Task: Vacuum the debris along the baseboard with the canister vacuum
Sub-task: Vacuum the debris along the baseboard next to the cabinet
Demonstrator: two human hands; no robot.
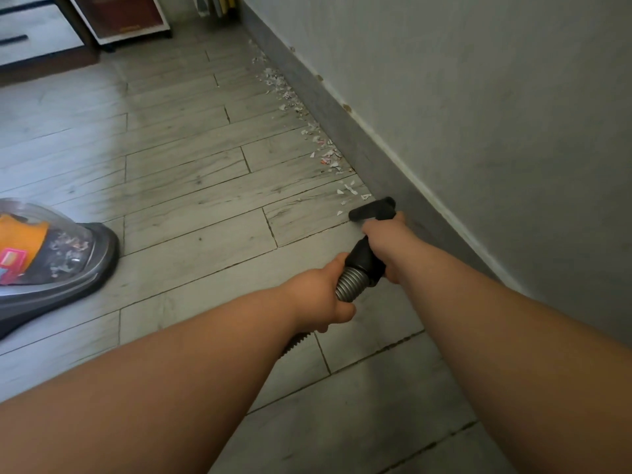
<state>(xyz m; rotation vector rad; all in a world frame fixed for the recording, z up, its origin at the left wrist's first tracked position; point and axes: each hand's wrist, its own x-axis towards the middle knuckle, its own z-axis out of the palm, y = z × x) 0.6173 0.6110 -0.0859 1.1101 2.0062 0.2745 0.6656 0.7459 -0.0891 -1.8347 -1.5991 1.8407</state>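
The floor (191,186) is pale grey wood-look planks with dark seams. Along the right side runs a grey painted wall (478,97) with a darker grey baseboard (342,131) at its foot, topped by a thin white line. At the far end stand a pale drawer unit with dark bar handles (30,35) and a white-framed cabinet with a reddish-brown front (126,15).

A trail of small white and pink paper scraps (321,145) lies on the floor just beside the baseboard, from the far end to a few loose bits right in front of the black plastic nozzle (372,208). The nozzle sits low at the floor, close to the baseboard.

The right hand (386,237) is curled round the black curved handle tube (364,256) just behind the nozzle. The left hand (318,295) is wrapped round the ribbed grey hose (349,282) where it enters that tube; the hose passes out beneath the left hand.

The grey canister vacuum with a clear dust bin and orange insert (51,254) stands on the floor at the left, well apart from the baseboard, with scraps showing inside the bin. A pink label (13,263) is on its side; its writing is too blurred to read.
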